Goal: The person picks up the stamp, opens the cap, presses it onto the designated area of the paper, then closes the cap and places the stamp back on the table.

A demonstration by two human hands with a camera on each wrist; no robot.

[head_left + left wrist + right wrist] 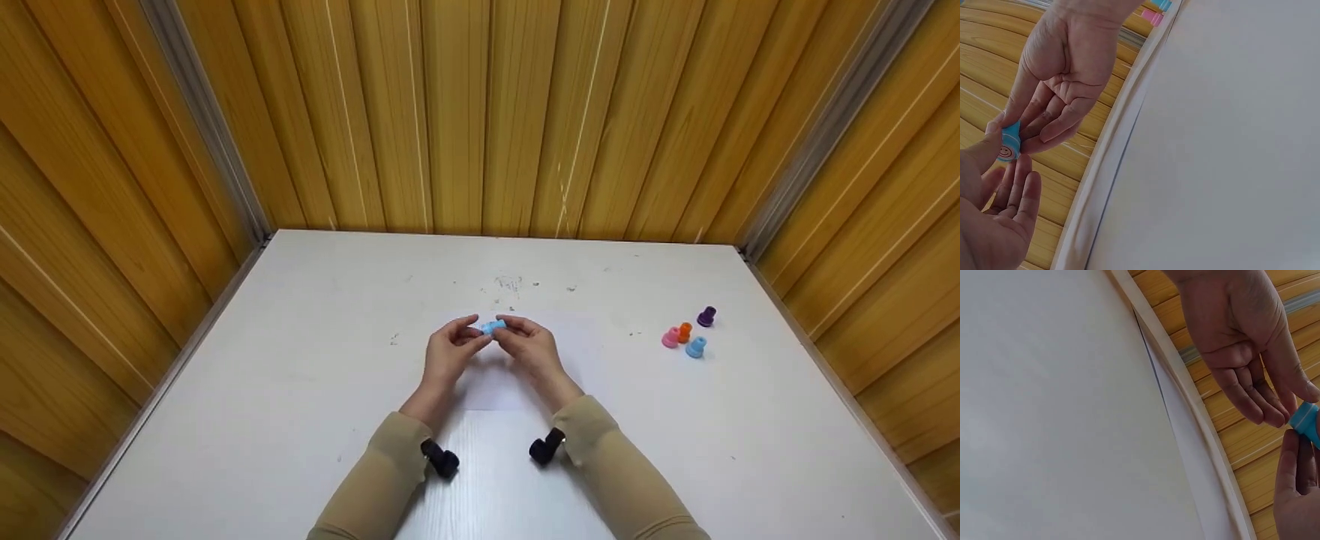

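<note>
A small light-blue toy stamp (493,327) is held above the table between both hands. My left hand (448,352) pinches its left end between thumb and fingers. At the other end, my right hand (534,351) grips it with thumb and forefinger. In the left wrist view, a red smiley face shows on the round end of the blue stamp (1009,145). The right wrist view catches only part of the blue stamp (1306,422) at its edge. Beneath the hands lies a white sheet of paper (495,394).
Several more stamps stand at the right of the white table (300,390): a pink stamp (670,338), an orange stamp (685,332), a second blue stamp (696,347) and a purple stamp (706,316). Wood-patterned walls (480,120) enclose the back and sides.
</note>
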